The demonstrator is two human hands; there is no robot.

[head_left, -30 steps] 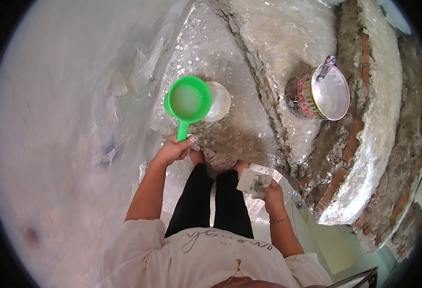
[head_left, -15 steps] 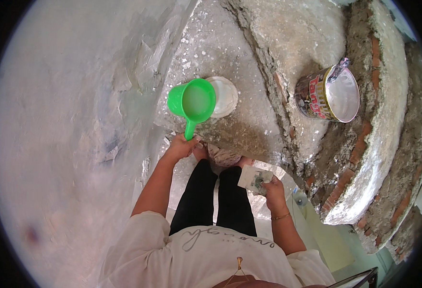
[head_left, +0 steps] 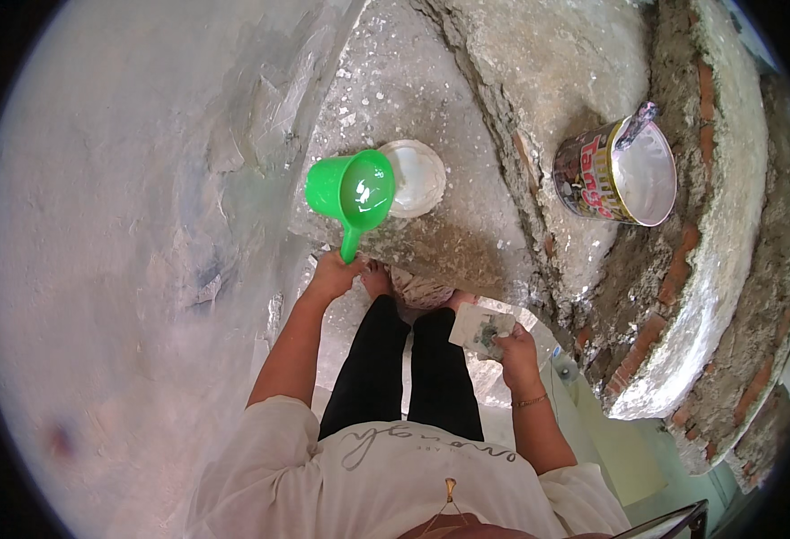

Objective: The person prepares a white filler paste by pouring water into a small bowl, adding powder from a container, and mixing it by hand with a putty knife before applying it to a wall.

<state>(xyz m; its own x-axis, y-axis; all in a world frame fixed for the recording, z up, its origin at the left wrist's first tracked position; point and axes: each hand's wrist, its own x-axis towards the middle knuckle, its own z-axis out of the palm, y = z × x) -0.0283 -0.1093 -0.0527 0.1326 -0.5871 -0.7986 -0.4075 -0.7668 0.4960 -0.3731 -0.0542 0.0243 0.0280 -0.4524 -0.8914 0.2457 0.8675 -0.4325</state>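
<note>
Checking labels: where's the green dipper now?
Head view, left of centre: the green dipper is in the left hand, held by its handle, partly hiding the white disc to its right.

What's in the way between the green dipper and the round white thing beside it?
Nothing that I can see. The left hand holds the green dipper by its handle, and its cup overlaps the round white thing's left edge in this view. I can't tell whether they touch.
</note>
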